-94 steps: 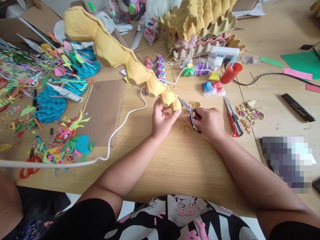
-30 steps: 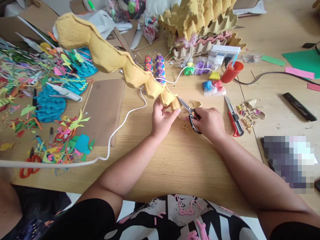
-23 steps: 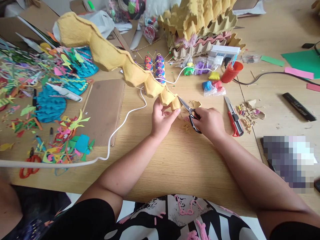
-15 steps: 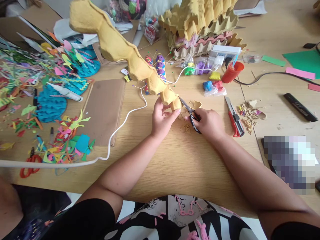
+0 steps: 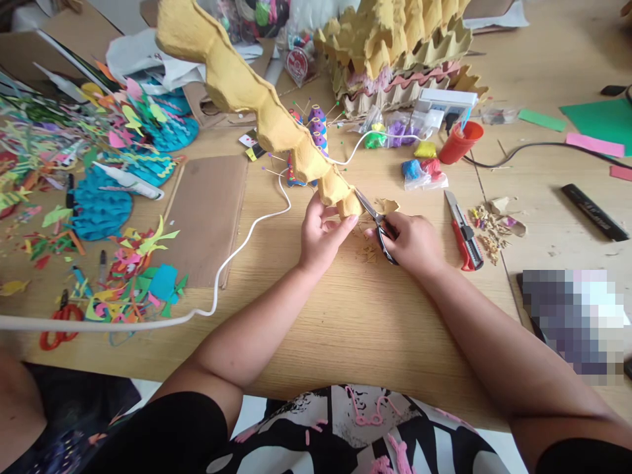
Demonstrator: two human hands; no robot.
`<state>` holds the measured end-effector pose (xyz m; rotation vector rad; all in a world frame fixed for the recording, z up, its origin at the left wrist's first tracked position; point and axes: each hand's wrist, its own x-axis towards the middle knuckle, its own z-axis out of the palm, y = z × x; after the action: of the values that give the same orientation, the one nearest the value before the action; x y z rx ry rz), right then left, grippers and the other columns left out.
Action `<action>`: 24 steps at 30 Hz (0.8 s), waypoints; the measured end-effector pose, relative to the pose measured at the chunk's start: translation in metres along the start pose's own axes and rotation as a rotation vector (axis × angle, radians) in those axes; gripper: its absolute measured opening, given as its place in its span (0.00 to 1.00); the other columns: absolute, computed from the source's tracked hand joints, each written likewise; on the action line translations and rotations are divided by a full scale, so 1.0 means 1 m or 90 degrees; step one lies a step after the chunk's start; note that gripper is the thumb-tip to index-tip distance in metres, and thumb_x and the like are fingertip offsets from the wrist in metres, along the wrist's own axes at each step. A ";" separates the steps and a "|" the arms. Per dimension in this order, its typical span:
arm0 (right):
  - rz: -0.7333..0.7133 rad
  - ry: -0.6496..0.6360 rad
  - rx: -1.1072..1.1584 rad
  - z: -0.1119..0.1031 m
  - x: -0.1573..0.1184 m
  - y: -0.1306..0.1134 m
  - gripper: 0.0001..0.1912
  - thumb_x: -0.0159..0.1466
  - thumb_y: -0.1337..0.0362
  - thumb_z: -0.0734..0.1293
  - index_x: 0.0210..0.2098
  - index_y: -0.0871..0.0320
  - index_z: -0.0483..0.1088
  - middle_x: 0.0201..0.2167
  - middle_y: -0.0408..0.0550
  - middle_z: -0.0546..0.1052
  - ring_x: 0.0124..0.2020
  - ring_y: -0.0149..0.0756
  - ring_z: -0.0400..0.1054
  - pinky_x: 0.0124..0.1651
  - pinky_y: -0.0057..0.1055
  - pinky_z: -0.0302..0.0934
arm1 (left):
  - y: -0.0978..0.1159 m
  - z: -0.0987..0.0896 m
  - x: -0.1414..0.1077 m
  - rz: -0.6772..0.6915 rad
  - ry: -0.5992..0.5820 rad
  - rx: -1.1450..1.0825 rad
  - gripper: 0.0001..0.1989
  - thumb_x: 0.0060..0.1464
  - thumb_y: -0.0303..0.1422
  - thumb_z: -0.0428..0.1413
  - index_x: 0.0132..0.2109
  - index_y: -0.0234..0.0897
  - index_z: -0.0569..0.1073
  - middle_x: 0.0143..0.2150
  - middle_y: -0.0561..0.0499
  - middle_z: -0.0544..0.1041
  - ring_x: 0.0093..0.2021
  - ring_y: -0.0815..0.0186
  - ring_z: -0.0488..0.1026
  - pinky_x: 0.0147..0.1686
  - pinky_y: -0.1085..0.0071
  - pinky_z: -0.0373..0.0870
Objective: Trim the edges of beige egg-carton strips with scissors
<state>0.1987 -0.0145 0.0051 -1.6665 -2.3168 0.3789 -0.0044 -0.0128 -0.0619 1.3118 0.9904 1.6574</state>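
Left hand: carton strip | right hand: scissors | red cup: pale-blue item

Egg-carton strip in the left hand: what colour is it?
The egg-carton strip is plain mustard yellow, best seen in the head view.

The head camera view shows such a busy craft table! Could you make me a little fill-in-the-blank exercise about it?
1. The left hand holds an egg carton strip coloured ____.
2. The right hand holds scissors with ____ handles.
3. In the picture, the knife lies to the ____ of the right hand.
4. The big flat sheet at the picture's right edge is coloured ____.

Missing words: yellow; black; right; green.
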 end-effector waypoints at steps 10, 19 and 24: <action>0.021 0.034 -0.016 0.004 0.001 0.003 0.26 0.73 0.38 0.65 0.29 0.51 0.68 0.24 0.49 0.76 0.29 0.43 0.68 0.36 0.36 0.51 | -0.003 -0.001 0.000 -0.001 0.017 -0.009 0.39 0.54 0.51 0.75 0.69 0.54 0.74 0.66 0.46 0.81 0.59 0.57 0.83 0.45 0.71 0.82; 0.038 0.035 0.033 0.002 0.002 0.000 0.29 0.72 0.36 0.64 0.25 0.51 0.64 0.23 0.49 0.75 0.28 0.41 0.68 0.34 0.36 0.51 | -0.001 -0.002 0.000 0.001 -0.013 0.017 0.37 0.57 0.52 0.73 0.70 0.55 0.72 0.68 0.44 0.79 0.62 0.55 0.82 0.44 0.70 0.81; 0.038 0.035 0.092 0.001 0.004 0.001 0.34 0.68 0.31 0.64 0.23 0.51 0.58 0.20 0.46 0.70 0.25 0.37 0.61 0.32 0.35 0.49 | 0.003 -0.002 0.000 -0.014 -0.004 -0.012 0.33 0.58 0.51 0.73 0.66 0.53 0.75 0.63 0.46 0.81 0.59 0.55 0.82 0.50 0.64 0.82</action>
<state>0.1981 -0.0103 0.0036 -1.6577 -2.1506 0.4930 -0.0066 -0.0145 -0.0596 1.2882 0.9799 1.6421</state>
